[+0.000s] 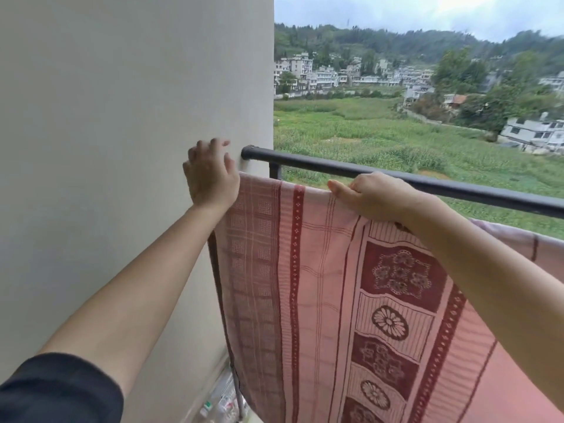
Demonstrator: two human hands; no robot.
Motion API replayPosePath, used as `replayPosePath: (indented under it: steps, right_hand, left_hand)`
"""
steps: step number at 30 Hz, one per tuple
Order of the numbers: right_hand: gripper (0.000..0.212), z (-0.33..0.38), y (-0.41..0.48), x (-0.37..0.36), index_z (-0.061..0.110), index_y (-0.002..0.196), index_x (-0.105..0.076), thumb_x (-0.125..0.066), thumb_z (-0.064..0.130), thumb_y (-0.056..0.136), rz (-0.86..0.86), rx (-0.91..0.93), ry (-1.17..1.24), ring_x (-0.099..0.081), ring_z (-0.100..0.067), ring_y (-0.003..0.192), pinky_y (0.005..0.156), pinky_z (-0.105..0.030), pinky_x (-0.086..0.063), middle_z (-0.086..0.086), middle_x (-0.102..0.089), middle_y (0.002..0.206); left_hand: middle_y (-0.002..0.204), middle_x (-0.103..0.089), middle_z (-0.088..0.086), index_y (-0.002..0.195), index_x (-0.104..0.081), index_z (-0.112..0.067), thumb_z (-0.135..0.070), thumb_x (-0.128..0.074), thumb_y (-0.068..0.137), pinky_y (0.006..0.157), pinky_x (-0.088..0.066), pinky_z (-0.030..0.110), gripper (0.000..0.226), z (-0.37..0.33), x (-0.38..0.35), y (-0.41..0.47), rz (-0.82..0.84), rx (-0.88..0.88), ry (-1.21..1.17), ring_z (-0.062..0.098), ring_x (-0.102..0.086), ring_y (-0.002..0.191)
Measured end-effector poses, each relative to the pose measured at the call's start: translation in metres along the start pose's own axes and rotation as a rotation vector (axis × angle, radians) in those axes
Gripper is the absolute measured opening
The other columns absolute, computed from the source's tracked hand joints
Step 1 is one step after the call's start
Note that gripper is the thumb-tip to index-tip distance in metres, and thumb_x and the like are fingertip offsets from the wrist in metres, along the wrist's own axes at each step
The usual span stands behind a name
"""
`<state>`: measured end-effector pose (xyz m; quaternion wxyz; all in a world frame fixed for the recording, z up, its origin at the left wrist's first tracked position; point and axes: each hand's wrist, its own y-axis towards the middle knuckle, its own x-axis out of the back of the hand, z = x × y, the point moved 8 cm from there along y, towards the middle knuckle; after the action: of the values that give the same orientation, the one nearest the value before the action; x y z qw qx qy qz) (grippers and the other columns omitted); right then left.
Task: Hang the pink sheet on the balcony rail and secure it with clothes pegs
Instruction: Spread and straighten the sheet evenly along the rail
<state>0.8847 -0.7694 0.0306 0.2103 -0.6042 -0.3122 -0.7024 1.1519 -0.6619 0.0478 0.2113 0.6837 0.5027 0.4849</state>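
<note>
The pink sheet [320, 285] hung just under the balcony rail [457, 187], top edge running left to right; the right hand [375, 196] gripped that edge mid-frame, while the left hand [210, 175], loosely spread and empty, hovered at its left corner.

Pale wall [122, 117] left; green fields [381, 138], houses [323, 76] beyond.

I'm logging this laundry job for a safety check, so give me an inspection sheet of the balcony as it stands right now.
Surface: black balcony rail, fixed to a pale wall.
Job's things: pink sheet hangs just below the rail's top; no pegs seen.
Clutter: blurred clear plastic bottles on the floor.
Hands: right hand grips the sheet's top edge; left hand is by the wall, fingers loosely spread, contact unclear.
Cables: nothing seen.
Surroundings: green field, houses, wooded hill.
</note>
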Motion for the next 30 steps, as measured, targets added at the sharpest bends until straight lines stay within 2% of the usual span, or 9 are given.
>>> replayPosePath:
  steps: [2, 4, 6, 8, 12, 16, 21, 25, 30]
  right_hand:
    - [0.085, -0.007, -0.015, 0.009, 0.016, 0.074, -0.069, -0.011, 0.075, 0.092, -0.116, 0.0, -0.067, -0.064, -0.02, 0.062, 0.053, -0.03, -0.051, -0.001, -0.064, 0.065]
    - [0.084, -0.012, -0.03, 0.014, 0.016, 0.07, -0.067, -0.01, 0.072, 0.094, -0.2, -0.009, -0.126, -0.061, -0.018, 0.057, 0.05, -0.028, -0.044, 0.0, -0.062, 0.06]
    - [0.08, -0.016, -0.047, 0.018, 0.017, 0.063, -0.062, -0.01, 0.069, 0.097, -0.277, -0.021, -0.186, -0.057, -0.017, 0.053, 0.048, -0.027, -0.039, 0.001, -0.058, 0.055]
    - [0.075, -0.021, -0.066, 0.022, 0.019, 0.058, -0.054, -0.012, 0.064, 0.1, -0.367, -0.031, -0.272, -0.052, -0.016, 0.048, 0.046, -0.025, -0.032, 0.003, -0.052, 0.051]
    - [0.063, -0.03, -0.107, 0.026, 0.02, 0.07, -0.054, -0.019, 0.062, 0.102, -0.505, -0.042, -0.377, -0.052, -0.017, 0.046, 0.046, -0.024, -0.036, 0.007, -0.052, 0.056]
    - [0.057, -0.049, -0.145, 0.025, 0.019, 0.106, -0.065, -0.027, 0.061, 0.101, -0.576, -0.066, -0.404, -0.066, -0.023, 0.073, 0.062, -0.032, -0.047, -0.001, -0.069, 0.086]
    - [0.062, -0.103, -0.197, 0.027, 0.016, 0.134, -0.052, -0.033, 0.063, 0.099, -0.532, -0.194, -0.401, -0.066, -0.03, 0.095, 0.082, -0.043, -0.049, -0.01, -0.068, 0.112]
    - [0.065, -0.166, -0.267, 0.033, 0.018, 0.145, -0.043, -0.033, 0.062, 0.099, -0.484, -0.321, -0.436, -0.053, -0.037, 0.123, 0.109, -0.052, -0.034, -0.02, -0.055, 0.137]
    - [0.068, -0.252, -0.381, 0.048, 0.026, 0.156, -0.021, -0.029, 0.063, 0.099, -0.422, -0.486, -0.407, -0.023, -0.036, 0.147, 0.122, -0.05, -0.012, -0.021, -0.029, 0.157]
  left_hand:
    - [0.092, -0.065, 0.007, 0.093, -0.064, -0.015, -0.036, -0.034, 0.1, 0.086, -0.04, 0.044, 0.036, -0.037, -0.01, -0.019, 0.063, -0.179, -0.04, 0.028, -0.056, 0.09]
    - [0.071, -0.056, 0.0, 0.071, -0.052, -0.019, -0.042, -0.028, 0.103, 0.092, -0.04, 0.048, 0.046, -0.061, -0.025, -0.043, 0.147, -0.269, -0.07, 0.022, -0.049, 0.073]
    - [0.071, -0.05, -0.002, 0.069, -0.046, -0.018, -0.037, -0.029, 0.103, 0.1, -0.035, 0.051, 0.043, -0.066, -0.035, -0.056, 0.126, -0.288, -0.07, 0.02, -0.042, 0.074]
    - [0.075, -0.055, 0.006, 0.072, -0.052, -0.013, -0.03, -0.034, 0.102, 0.101, -0.033, 0.049, 0.04, -0.064, -0.038, -0.058, 0.079, -0.261, -0.053, 0.024, -0.045, 0.077]
    - [0.082, -0.059, 0.013, 0.076, -0.055, -0.009, -0.026, -0.033, 0.1, 0.106, -0.028, 0.048, 0.037, -0.061, -0.043, -0.059, 0.036, -0.229, -0.036, 0.029, -0.049, 0.084]
    - [0.105, -0.063, 0.011, 0.096, -0.063, -0.012, -0.032, -0.029, 0.101, 0.115, -0.017, 0.049, 0.041, -0.067, -0.043, -0.074, 0.052, -0.098, -0.036, 0.029, -0.051, 0.109]
    - [0.124, -0.06, 0.007, 0.113, -0.062, -0.017, -0.037, -0.032, 0.102, 0.116, -0.007, 0.053, 0.037, -0.148, -0.042, -0.133, 0.127, -0.266, -0.136, 0.027, -0.045, 0.127]
    - [0.132, -0.057, 0.006, 0.123, -0.058, -0.016, -0.043, -0.03, 0.101, 0.115, -0.013, 0.06, 0.044, -0.236, -0.044, -0.182, 0.238, -0.394, -0.129, 0.027, -0.044, 0.13]
    - [0.145, -0.042, 0.016, 0.136, -0.048, -0.017, -0.049, -0.03, 0.098, 0.115, -0.002, 0.062, 0.053, -0.332, -0.046, -0.24, 0.331, -0.35, -0.085, 0.035, -0.028, 0.14]
